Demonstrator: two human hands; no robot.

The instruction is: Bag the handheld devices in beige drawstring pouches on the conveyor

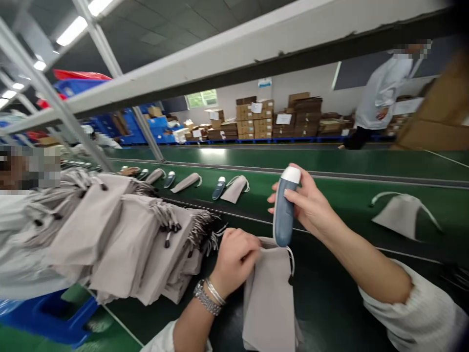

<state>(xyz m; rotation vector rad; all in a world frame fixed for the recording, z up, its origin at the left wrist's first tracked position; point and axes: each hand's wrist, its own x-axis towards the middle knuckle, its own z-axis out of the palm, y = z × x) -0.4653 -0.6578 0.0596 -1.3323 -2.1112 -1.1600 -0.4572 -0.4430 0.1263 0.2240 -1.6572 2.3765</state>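
My right hand (311, 203) is closed around a blue-grey handheld device with a white cap (285, 210), held upright with its cap at the top. The device's lower end is at the mouth of a light grey drawstring pouch (271, 298), which lies on a small stack of like pouches. At the pouch's upper left edge, my left hand (238, 256) is closed with fingers curled, pinching the rim. A dark-tipped cord hangs at the pouch's right side. Whether the device's tip is inside the opening, I cannot tell.
Big piles of grey pouches (120, 244) lie to the left. On the green conveyor belt (330, 195) sit more devices (219, 188) and pouches (235, 189), with one pouch (399, 215) at right. A white beam (220, 58) crosses overhead. A person (383, 93) stands beyond the belt; another is at far left.
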